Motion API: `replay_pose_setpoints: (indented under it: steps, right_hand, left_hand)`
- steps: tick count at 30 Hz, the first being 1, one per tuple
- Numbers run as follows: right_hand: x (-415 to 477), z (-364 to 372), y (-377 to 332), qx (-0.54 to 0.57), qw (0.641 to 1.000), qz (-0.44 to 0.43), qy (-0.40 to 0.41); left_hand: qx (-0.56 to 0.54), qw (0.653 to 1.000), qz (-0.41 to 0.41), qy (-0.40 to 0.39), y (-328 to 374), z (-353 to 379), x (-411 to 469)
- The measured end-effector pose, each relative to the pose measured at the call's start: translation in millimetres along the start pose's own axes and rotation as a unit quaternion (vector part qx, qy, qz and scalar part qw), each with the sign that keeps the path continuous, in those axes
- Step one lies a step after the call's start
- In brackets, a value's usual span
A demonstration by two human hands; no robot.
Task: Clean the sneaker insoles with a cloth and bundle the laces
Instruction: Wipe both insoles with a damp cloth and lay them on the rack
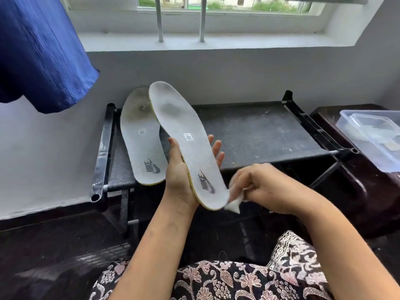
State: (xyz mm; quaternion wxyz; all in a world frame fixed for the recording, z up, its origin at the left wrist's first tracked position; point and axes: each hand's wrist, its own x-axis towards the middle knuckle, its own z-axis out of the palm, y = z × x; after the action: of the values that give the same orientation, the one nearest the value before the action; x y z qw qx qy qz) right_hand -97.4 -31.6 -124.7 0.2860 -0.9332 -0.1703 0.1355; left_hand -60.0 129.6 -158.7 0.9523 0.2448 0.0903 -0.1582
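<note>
cloth at insole heel edge, rack behind

"NIKE" on both insoles

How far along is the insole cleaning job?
Nothing looks finished. The left hand holds one insole, grey-smudged near the toe, while the right hand presses a white cloth to its heel. The second insole lies dirty on the black rack. No laces are in view, so bundling remains.

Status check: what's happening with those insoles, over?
Left hand holds raised insole. Right hand grips cloth at its heel. Second insole rests on rack. Nothing blocking.
</note>
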Motion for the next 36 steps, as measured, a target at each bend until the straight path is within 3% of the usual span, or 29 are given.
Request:
replay_pose_setpoints:
  steps: [2, 3, 6, 8, 11, 14, 17, 22, 25, 28, 30, 36]
  right_hand:
    - [-3, -5, 19, -0.137, 0.985, 0.087, 0.054]
    - [-3, -7, 25, -0.15, 0.978, 0.105, 0.105]
    - [-4, -12, 22, -0.079, 0.951, 0.073, 0.289]
    - [-4, -12, 6, 0.004, 0.931, 0.015, 0.364]
    - [-2, -3, -18, 0.153, 0.936, -0.07, 0.309]
    - [2, 11, -25, 0.1, 0.964, -0.104, 0.222]
    - [9, 16, -18, 0.026, 0.955, -0.094, 0.281]
    - [21, -1, 8, -0.022, 0.891, 0.003, 0.453]
    - [18, -3, 10, 0.002, 0.886, 0.016, 0.463]
    - [16, 9, -7, 0.012, 0.911, -0.07, 0.407]
    - [16, 18, -14, -0.01, 0.92, -0.1, 0.38]
    - [22, 0, 13, -0.058, 0.885, -0.022, 0.462]
  left_hand:
    - [-0.01, 1.0, -0.007, -0.013, 2, 3, -2]
    - [-0.008, 1.0, -0.006, -0.017, 3, 4, -2]
    - [0.015, 1.0, -0.007, -0.014, 0, 2, -2]
    - [0.022, 1.0, -0.022, -0.007, -5, 2, -2]
    - [0.028, 0.998, -0.049, -0.017, -9, 3, -3]
    - [0.047, 0.995, -0.081, -0.041, -10, 4, -5]
    - [0.073, 0.988, -0.115, -0.076, -15, 7, -10]
    - [0.167, 0.966, -0.161, -0.115, -33, 10, -12]
    - [0.195, 0.963, -0.159, -0.1, -33, 9, -13]
    - [0.19, 0.965, -0.166, -0.064, -26, 4, -8]
    - [0.248, 0.957, -0.137, -0.06, -24, -2, -2]
    - [0.294, 0.93, -0.173, -0.138, -29, 3, -14]
